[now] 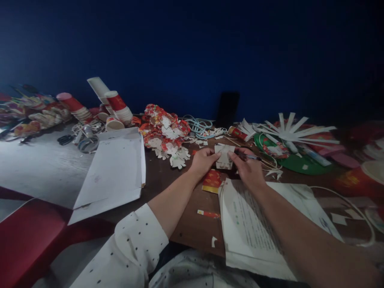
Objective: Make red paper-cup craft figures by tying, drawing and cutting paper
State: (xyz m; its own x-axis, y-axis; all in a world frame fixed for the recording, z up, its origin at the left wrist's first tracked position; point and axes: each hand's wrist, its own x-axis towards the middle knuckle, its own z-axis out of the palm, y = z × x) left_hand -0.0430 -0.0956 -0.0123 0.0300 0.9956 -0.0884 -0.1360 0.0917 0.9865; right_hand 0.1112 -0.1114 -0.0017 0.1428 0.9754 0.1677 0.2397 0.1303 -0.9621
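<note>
Between my two hands is a small piece of white paper (224, 154), held up over the dark table. My left hand (205, 161) pinches its left edge with the thumb on top. My right hand (244, 164) grips its right side, and a dark pen (250, 156) also lies in those fingers. Just below the hands a red and gold piece of cut paper (212, 182) rests on the table. Under my right forearm lies a printed paper sheet (243, 224). A pile of red and white paper cutouts (168, 132) is left of my left hand.
A large white sheet (117, 168) lies to the left. Stacked paper cups (118, 106) stand behind it. A pale blue cable (199, 126) lies at the back. To the right are a cup cut into strips (291, 130) and a green disc (306, 165). A red stool (33, 236) is at lower left.
</note>
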